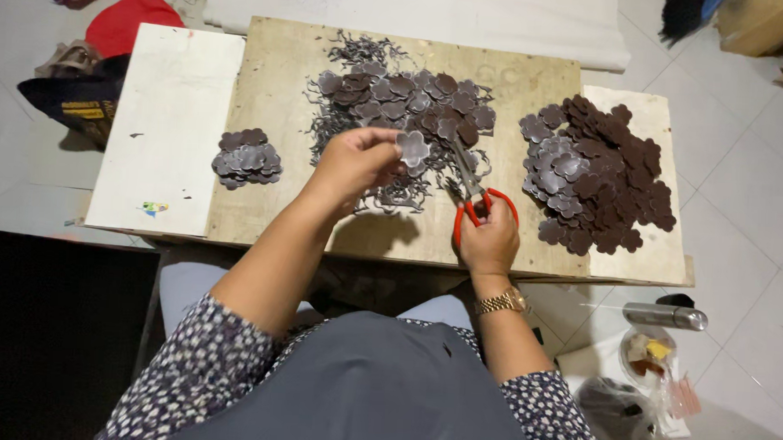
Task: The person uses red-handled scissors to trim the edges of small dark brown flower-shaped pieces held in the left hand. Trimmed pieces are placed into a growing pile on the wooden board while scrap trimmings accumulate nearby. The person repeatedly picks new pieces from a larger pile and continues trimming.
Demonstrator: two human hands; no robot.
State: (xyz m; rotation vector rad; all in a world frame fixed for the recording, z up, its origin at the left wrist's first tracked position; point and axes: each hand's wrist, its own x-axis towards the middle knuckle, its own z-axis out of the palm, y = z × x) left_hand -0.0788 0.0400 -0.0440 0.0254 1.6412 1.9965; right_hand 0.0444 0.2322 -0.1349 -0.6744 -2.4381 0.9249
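Note:
My left hand (359, 160) pinches a small grey-brown flower-shaped cutout (412, 147) above the wooden board (274, 83). My right hand (489, 242) grips red-handled scissors (474, 190), their blades pointing up toward the cutout. Behind the hands lies a heap of flower cutouts mixed with thin trimmings (397, 97). A small stack of flower pieces (247, 158) sits to the left of my left hand. A large dark brown pile of flower pieces (598, 172) lies to the right of the scissors. A gold watch (502, 301) is on my right wrist.
A white board (171, 122) adjoins the wooden one on the left. Red and dark cloth (108, 49) lie on the floor at the far left. At lower right on the floor are a metal flask (664, 316), a food container (648, 353) and a dark bag (616, 415).

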